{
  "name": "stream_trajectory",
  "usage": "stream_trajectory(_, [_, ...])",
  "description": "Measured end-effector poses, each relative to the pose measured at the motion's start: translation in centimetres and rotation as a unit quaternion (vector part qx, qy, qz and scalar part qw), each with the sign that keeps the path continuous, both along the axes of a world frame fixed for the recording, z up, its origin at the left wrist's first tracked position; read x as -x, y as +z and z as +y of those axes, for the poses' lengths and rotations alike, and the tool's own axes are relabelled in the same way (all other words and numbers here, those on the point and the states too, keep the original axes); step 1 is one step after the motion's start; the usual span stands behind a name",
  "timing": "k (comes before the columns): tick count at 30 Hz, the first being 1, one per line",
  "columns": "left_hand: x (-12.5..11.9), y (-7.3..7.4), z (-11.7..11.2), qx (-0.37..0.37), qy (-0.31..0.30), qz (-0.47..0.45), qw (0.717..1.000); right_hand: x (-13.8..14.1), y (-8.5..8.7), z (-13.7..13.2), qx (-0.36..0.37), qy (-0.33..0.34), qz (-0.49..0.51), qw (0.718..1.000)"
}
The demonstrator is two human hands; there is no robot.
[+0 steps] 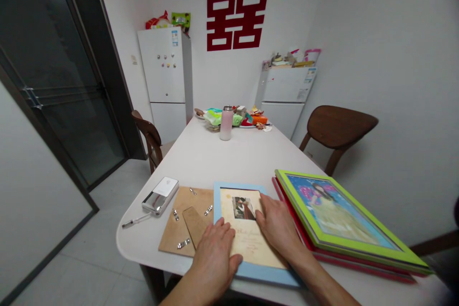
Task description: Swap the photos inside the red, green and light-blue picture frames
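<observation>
Blue frame (265,273) lies beneath left hand (215,250) and right hand (278,221), each grip unclenched

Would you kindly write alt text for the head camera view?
Left hand and right hand rest on a cream sheet and its blue frame. Left of it lies a brown board with metal clips; right, a green-framed picture.

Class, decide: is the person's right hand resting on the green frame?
No, the right hand rests on the cream sheet within the blue frame.
</observation>
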State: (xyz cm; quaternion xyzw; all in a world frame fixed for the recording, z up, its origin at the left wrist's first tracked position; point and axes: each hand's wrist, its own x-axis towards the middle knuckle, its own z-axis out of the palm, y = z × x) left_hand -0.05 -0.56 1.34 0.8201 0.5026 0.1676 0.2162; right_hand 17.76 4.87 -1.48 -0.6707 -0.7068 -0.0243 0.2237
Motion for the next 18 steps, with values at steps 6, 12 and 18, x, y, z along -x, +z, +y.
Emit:
stream_trajectory(6, [-0.4,-0.2,-0.3,-0.020,-0.003,0.009,1.000,-0.4,-0.8,0.4,-0.003,0.012,-0.046,0.999])
stream_trajectory(12, [5.5,-0.1,-1.1,-0.058,0.019,0.036,0.997,2.1,1.4,-1.5,0.030,0.059,0.011,0.998])
stream_trajectory(18, [9.9,-0.9,-1.4,0.013,0.136,0.141,0.981,9.5,3.1,-4.0,0.068,0.216,0.031,0.973])
